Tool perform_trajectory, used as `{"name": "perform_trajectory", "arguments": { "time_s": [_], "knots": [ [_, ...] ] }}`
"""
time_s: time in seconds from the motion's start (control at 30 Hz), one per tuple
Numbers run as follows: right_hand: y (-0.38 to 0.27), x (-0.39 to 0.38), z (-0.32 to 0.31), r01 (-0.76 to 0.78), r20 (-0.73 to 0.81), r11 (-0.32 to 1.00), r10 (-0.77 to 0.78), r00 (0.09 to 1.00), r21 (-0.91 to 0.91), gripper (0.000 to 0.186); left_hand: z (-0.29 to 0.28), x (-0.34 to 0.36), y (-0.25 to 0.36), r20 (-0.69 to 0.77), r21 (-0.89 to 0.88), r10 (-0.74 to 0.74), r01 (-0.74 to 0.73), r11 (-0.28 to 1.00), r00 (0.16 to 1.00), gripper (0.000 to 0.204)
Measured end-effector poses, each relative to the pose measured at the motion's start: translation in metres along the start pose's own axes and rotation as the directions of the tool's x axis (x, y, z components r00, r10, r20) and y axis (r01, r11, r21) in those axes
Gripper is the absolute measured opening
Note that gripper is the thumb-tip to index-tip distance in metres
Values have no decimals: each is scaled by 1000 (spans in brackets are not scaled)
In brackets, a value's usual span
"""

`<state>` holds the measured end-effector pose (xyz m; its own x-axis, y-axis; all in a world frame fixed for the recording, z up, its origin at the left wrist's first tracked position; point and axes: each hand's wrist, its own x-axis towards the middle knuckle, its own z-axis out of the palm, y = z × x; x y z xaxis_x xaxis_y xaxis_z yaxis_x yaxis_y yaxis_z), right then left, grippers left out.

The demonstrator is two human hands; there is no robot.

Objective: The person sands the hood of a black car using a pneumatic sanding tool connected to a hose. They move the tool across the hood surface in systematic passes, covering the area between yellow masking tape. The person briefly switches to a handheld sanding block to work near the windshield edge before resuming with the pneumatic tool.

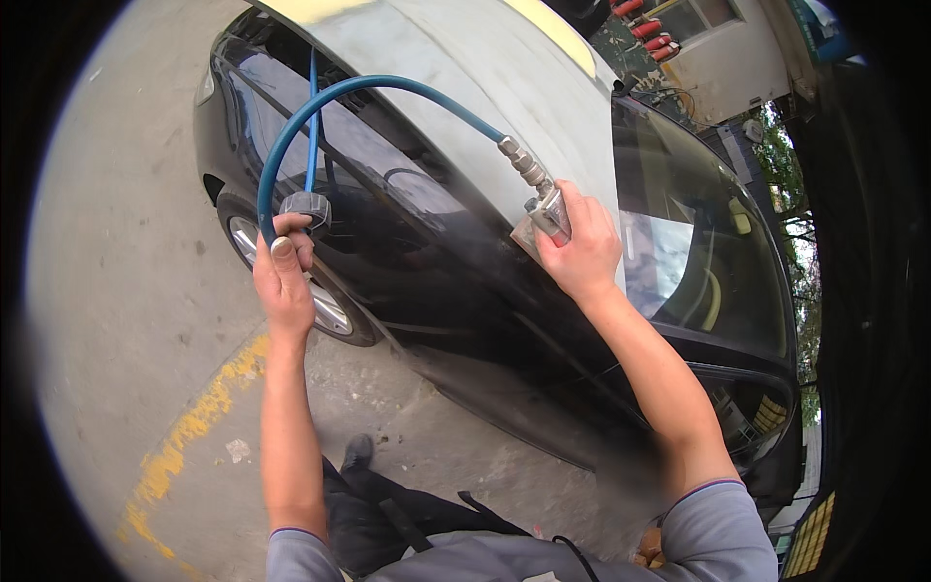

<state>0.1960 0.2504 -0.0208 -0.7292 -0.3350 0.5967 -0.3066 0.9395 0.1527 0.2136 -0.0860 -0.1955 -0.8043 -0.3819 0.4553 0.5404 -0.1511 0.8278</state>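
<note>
While the right hand (pixel 587 242) has its fingers clamped round a small silver metal air tool (pixel 553 215), the left hand (pixel 284 276) curls its fingers round the curved blue hose (pixel 373 81). Beyond the right fingers spreads a dull pale-grey bonnet (pixel 456 68); farther off lies a pale-yellow patch (pixel 558 37). Surface work looks partway: grey seems smoothed, painting undone; tool contact I cannot tell.

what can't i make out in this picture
From the head view:
Metal tool: grip side hidden by the right hand.
Grey round thing: partly hidden by the left hand; kind unclear.
Hood: far part cut off by the top edge.
Black car: patch near right elbow blurred.
</note>
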Motion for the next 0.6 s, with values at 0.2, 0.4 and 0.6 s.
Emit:
{"name": "perform_trajectory", "arguments": {
  "time_s": [0.2,0.4,0.6],
  "knots": [
    [18,20,2,25,30,1000,-25,999,-15,64,16,-5,0,58,45,5,-8,999,998,58],
    [39,-26,-27,92,76,996,-92,993,0,67,6,-4,0,-19,40,35,-34,999,999,55],
    [40,-28,-26,106,46,994,-105,993,-24,69,10,-6,-2,-5,54,42,-41,998,999,57]
  ]
}}
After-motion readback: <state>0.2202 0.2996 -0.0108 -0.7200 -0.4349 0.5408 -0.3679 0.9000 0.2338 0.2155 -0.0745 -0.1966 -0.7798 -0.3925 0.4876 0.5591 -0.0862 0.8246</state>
